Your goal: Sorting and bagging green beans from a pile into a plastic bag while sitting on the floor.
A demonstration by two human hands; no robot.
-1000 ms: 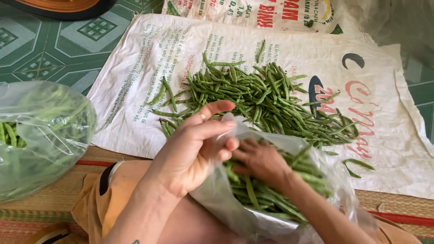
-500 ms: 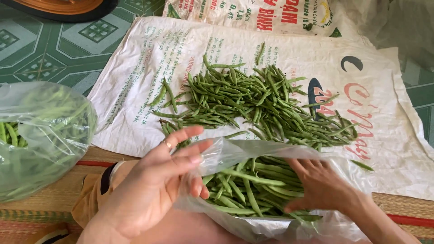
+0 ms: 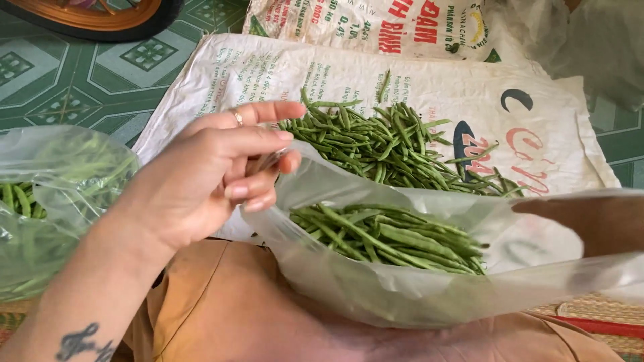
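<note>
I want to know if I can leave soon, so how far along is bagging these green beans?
Done: a filled clear plastic bag lies at the left. In hand: the left hand pinches the rim of a second clear plastic bag, part full of long green beans; the right hand holds its other side. Left: a loose bean pile on the white woven sack.

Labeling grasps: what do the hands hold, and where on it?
Both hold the clear plastic bag of green beans: left hand pinches the mouth's left edge, right hand shows through the film on its right side.
</note>
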